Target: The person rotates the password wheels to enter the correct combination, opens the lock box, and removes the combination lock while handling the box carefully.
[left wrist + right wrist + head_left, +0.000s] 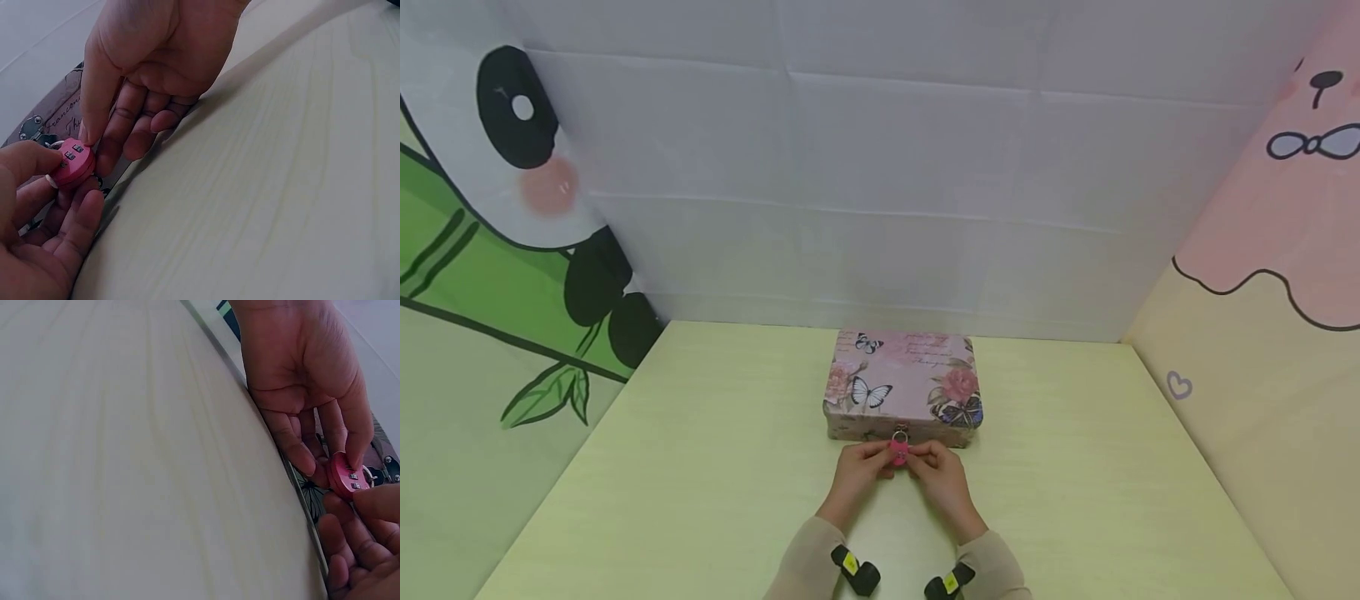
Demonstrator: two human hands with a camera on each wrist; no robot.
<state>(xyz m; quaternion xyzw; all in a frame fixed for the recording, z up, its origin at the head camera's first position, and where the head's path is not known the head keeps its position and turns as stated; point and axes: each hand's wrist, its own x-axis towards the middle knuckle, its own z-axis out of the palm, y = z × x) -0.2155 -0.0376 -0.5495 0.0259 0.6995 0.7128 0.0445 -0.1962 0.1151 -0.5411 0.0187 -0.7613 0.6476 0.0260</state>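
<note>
Pink padlock (pixel 900 455): taken as the clock's centre, head view; pinched from both sides
Box (pixel 898 375): the way at 12 o'clock is blocked by it
Back wall (pixel 887 242): reach is bounded beyond the box; any gap between cannot be told
Left hand (pixel 857 473): approach is obstructed at 8 o'clock
Right hand (pixel 942 477): likewise at 4 o'clock
Forearms (pixel 808 554): a narrow lane is left between them at 6 o'clock
Tabletop (pixel 722 433): wide passage is offered at 9 and 3 o'clock

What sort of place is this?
Probably a staged recording booth rather than an ordinary room: a pale wood-grain tabletop enclosed by a creased white backdrop and cartoon-decorated side panels, with black wrist-worn devices on the person.
</note>
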